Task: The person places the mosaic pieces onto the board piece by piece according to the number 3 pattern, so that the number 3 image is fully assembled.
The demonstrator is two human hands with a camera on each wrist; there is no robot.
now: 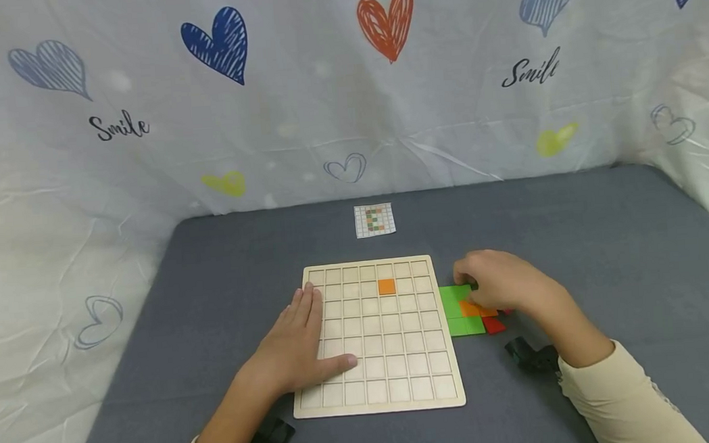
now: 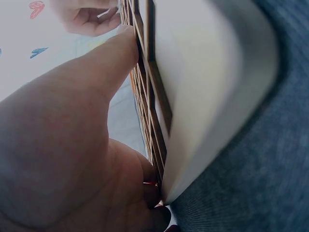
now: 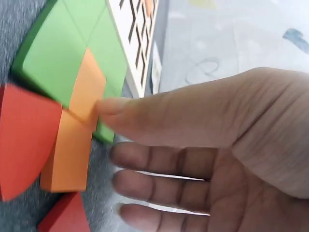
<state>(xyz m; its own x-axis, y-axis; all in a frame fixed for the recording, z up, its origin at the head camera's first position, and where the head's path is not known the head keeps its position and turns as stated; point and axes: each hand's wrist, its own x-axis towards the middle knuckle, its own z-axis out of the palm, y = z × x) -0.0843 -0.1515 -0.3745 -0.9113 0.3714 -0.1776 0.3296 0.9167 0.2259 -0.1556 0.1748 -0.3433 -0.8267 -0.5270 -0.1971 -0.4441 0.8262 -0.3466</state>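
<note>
- The right hand (image 1: 505, 287) sits right of centre in the head view, over a small pile of coloured tiles just off the right edge of the wooden grid board (image 1: 378, 335).
- In the right wrist view its thumb tip (image 3: 113, 107) touches the upper orange tile (image 3: 89, 89), which lies on the green tiles (image 3: 63, 53); the other fingers (image 3: 159, 162) are stretched out straight below it, apart from the tiles, so nothing is pinched.
- That orange tile lies up and to the left of the thumb, its long axis running diagonally down the frame towards a second orange tile (image 3: 67, 154); red tiles (image 3: 21, 137) flank them at lower left.
- The right hand is much the nearer; the left hand (image 1: 298, 350) lies flat on the board's left columns, fingers straight, thumb out across a lower row.
- One orange tile (image 1: 386, 286) already fills a cell in the board's second row, right of centre.
- The bench (image 1: 606, 247) is covered in grey cloth; a small pattern card (image 1: 375, 220) lies above the board.
- A white sheet printed with hearts (image 1: 346, 80) and "Smile" closes off the upper frame and both sides.
</note>
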